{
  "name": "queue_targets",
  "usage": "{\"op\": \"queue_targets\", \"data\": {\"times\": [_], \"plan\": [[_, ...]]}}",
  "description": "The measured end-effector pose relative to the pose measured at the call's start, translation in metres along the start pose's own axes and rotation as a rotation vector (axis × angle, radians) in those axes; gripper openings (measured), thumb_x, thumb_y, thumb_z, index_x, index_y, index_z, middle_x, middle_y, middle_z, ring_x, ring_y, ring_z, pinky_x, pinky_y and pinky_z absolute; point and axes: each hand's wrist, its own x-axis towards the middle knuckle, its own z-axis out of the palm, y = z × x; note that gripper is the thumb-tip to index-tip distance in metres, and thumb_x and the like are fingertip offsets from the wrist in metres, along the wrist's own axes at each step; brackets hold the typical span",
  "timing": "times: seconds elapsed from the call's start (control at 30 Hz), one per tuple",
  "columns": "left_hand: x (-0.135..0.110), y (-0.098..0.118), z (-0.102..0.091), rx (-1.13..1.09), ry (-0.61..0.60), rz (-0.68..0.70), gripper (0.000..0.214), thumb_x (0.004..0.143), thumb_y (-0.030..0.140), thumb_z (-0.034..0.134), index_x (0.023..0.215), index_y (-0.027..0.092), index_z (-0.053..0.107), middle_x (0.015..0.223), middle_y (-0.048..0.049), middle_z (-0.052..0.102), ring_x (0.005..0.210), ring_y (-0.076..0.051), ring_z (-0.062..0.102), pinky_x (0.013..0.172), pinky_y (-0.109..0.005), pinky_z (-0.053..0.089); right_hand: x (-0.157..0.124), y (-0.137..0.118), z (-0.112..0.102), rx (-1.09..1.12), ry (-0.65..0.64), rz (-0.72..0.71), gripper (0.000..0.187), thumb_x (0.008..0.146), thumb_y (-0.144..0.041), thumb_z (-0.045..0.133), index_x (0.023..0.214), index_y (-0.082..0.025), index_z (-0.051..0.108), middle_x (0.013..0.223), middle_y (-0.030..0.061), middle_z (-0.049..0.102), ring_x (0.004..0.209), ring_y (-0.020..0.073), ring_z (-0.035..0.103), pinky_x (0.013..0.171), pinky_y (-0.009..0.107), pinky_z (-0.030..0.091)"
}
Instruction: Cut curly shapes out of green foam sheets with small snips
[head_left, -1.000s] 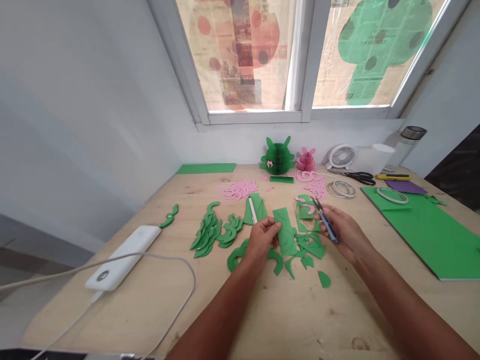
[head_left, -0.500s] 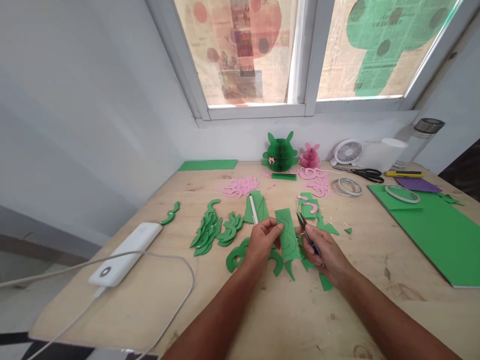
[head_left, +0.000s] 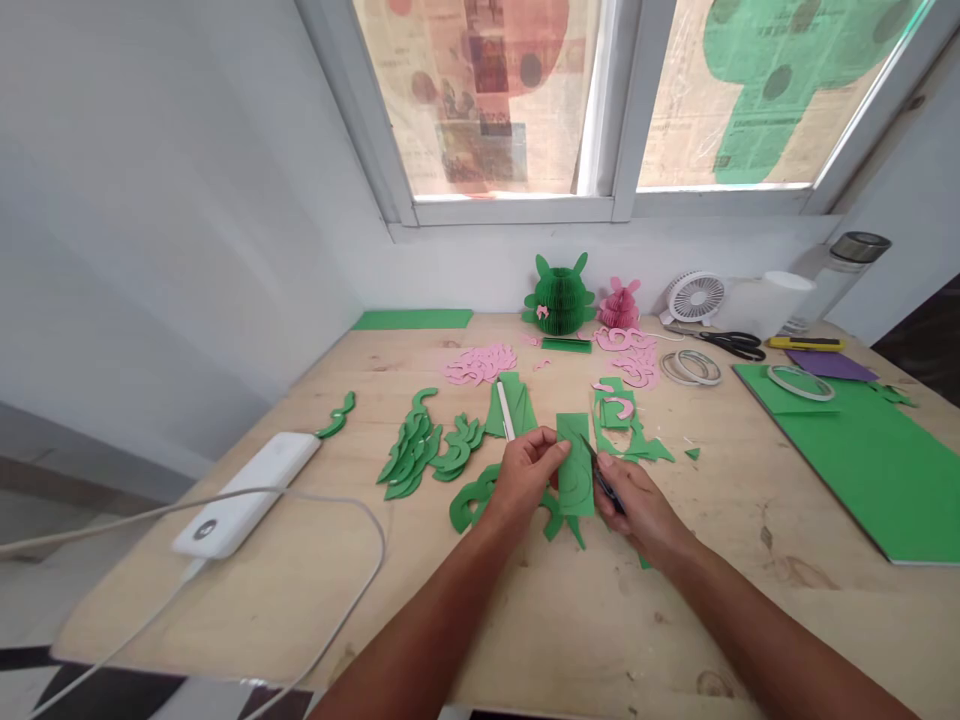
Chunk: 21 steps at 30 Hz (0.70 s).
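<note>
My left hand (head_left: 529,468) pinches the left edge of a green paper strip (head_left: 574,480) that has curved outlines drawn on it. In my right hand (head_left: 637,505) is a small pair of dark-handled scissors (head_left: 609,488), its blades at the upper right edge of the strip. Whether the blades have bitten into the paper I cannot tell. Curved green cutouts (head_left: 466,505) lie partly beneath my left hand. Green offcuts (head_left: 646,447) are scattered beyond my right hand. A white pen (head_left: 505,408) rests on a green paper piece (head_left: 525,402) just past my left hand.
Piles of green cutouts (head_left: 411,450) and pink cutouts (head_left: 480,364) lie on the wooden table (head_left: 570,630). A white power bank (head_left: 247,490) trails a cable at left. Tape rolls (head_left: 697,368), black scissors (head_left: 735,345) and a green sheet (head_left: 885,470) lie at right.
The scissors have moved left, from beside the green strip to its upper right edge. The strip has become more upright in my left hand. The whole view has shifted slightly.
</note>
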Motion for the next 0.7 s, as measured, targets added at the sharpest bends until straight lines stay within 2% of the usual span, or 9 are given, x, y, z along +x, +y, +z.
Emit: {"op": "queue_targets", "data": {"times": [0.1,0.27,0.47,0.7], "plan": [[-0.0016,0.0031,0.0018,0.032,0.000,0.019,0.034,0.062,0.042,0.072,0.058,0.017,0.050,0.046,0.0073,0.040,0.042,-0.006,0.036,0.044,-0.019,0.033,0.0000,0.0002,-0.0001,-0.009,0.000,0.003,0.054,0.076,-0.065,0.054,0.052,-0.019,0.042,0.041,-0.0064,0.036,0.034,0.0045,0.022,0.034,0.021,0.013],[-0.0020,0.0035,0.0032,0.029,0.015,0.010,0.032,0.060,0.041,0.072,0.059,0.017,0.052,0.048,0.0063,0.043,0.043,-0.006,0.038,0.043,-0.019,0.033,0.0003,0.0013,-0.0003,-0.019,-0.008,0.003,0.055,0.078,-0.064,0.052,0.050,-0.018,0.043,0.041,-0.0063,0.036,0.033,0.0044,0.022,0.034,0.021,0.013],[-0.0021,0.0059,0.0034,-0.004,0.098,0.043,0.029,0.059,0.038,0.072,0.059,0.018,0.052,0.049,0.0067,0.043,0.044,-0.006,0.038,0.043,-0.018,0.033,-0.0008,0.0001,0.0011,-0.024,-0.010,0.005,0.052,0.076,-0.065,0.053,0.053,-0.020,0.042,0.043,-0.0066,0.037,0.034,0.0048,0.020,0.033,0.021,0.012],[0.0005,0.0040,-0.0001,-0.028,0.118,0.072,0.029,0.061,0.038,0.072,0.059,0.017,0.052,0.049,0.0064,0.044,0.045,-0.006,0.038,0.044,-0.018,0.033,-0.0021,0.0011,0.0016,-0.013,-0.032,0.003,0.049,0.078,-0.063,0.053,0.057,-0.020,0.042,0.045,-0.0067,0.038,0.036,0.0053,0.021,0.034,0.021,0.013]]}}
